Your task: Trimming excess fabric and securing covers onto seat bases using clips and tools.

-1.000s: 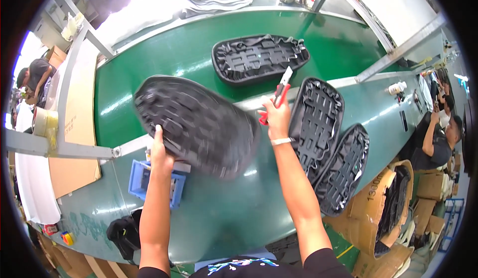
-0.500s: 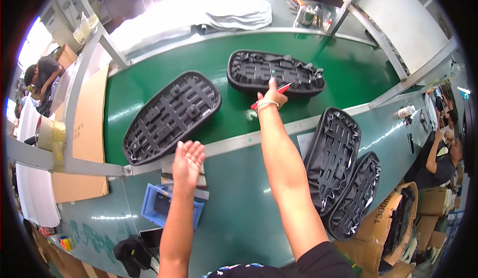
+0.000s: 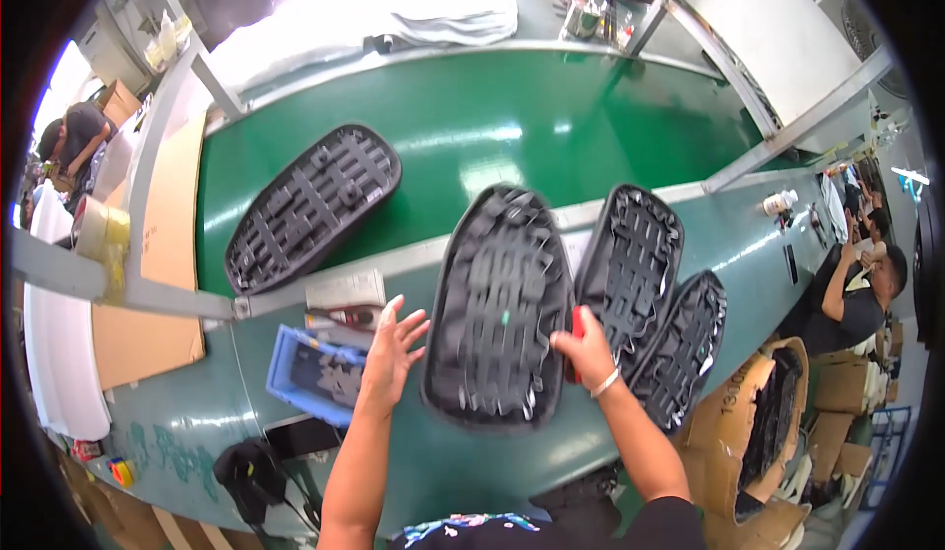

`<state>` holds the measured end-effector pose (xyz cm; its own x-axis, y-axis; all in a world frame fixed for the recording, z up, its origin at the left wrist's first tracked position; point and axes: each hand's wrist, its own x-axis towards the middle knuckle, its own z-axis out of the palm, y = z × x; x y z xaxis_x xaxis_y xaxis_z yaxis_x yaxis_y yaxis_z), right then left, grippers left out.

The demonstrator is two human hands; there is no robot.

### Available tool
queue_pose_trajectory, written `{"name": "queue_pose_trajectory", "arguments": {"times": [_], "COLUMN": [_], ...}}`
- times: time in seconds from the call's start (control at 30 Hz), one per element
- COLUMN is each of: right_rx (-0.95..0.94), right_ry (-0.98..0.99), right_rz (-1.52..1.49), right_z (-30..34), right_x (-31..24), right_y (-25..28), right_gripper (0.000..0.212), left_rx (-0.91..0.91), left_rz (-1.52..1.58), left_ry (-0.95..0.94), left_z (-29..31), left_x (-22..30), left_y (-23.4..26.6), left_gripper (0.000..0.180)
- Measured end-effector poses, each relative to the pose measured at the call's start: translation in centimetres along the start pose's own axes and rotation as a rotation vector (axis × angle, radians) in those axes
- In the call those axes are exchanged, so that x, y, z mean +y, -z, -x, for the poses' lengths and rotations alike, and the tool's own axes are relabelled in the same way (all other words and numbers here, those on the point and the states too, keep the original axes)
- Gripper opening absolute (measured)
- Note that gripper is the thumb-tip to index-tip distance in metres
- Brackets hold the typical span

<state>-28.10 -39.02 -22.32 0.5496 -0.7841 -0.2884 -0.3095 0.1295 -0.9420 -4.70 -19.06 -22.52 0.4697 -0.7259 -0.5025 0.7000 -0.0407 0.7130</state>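
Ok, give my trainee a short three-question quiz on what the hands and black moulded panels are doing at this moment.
1. True or false: the left hand is gripping the ribbed black panel.
2. What does the right hand hold besides that panel? A) red-handled tool B) tape roll C) cloth
3. How many black panels lie on the green belt alone, away from the hands?

Key: 1 false, it is open beside the panel. 2 A, the red-handled tool. 3 one, the far panel.

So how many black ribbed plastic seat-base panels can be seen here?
5: one on the green belt, one at the right hand, two leaning right of it, one in a cardboard box; others may be hidden.
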Motion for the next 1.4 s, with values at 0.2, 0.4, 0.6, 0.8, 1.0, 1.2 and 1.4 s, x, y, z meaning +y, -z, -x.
{"name": "queue_pose_trajectory", "arguments": {"times": [0.2, 0.4, 0.6, 0.8, 1.0, 1.2, 1.4], "right_rx": [-0.161, -0.087, -0.058, -0.081, -0.258, -0.281, -0.275], "right_ry": [-0.240, -0.519, -0.192, 0.395, 0.417, 0.260, 0.222], "right_rz": [0.355, 0.078, 0.382, 0.918, 1.141, 1.139, 1.203], "right_z": [16.2, 22.2, 20.4, 16.9, 15.2, 21.3, 21.8], "right_x": [3.0, 3.4, 2.5, 0.3, -0.6, -0.2, -0.2], "right_y": [3.3, 4.5, 3.1, 1.2, 0.1, 2.7, 2.9], "right_gripper": [0.033, 0.040, 0.050, 0.053, 0.055, 0.055, 0.058], "left_rx": [0.278, 0.574, 0.454, 0.421, 0.336, 0.185, 0.042], "left_rz": [-0.310, -1.250, -1.440, -1.314, -1.145, -0.871, -0.133], "left_ry": [0.147, -0.612, -0.676, -0.688, -0.587, -0.306, 0.258], "left_z": [7.8, 13.1, 9.9, 9.1, 9.3, 9.4, 8.4], "left_x": [-10.0, -11.5, -14.1, -14.5, -13.6, -10.8, -11.5], "left_y": [-1.7, -3.5, -9.8, -9.2, -9.0, -8.2, -9.4], "left_gripper": [0.070, 0.051, 0.026, 0.021, 0.025, 0.025, 0.023]}}
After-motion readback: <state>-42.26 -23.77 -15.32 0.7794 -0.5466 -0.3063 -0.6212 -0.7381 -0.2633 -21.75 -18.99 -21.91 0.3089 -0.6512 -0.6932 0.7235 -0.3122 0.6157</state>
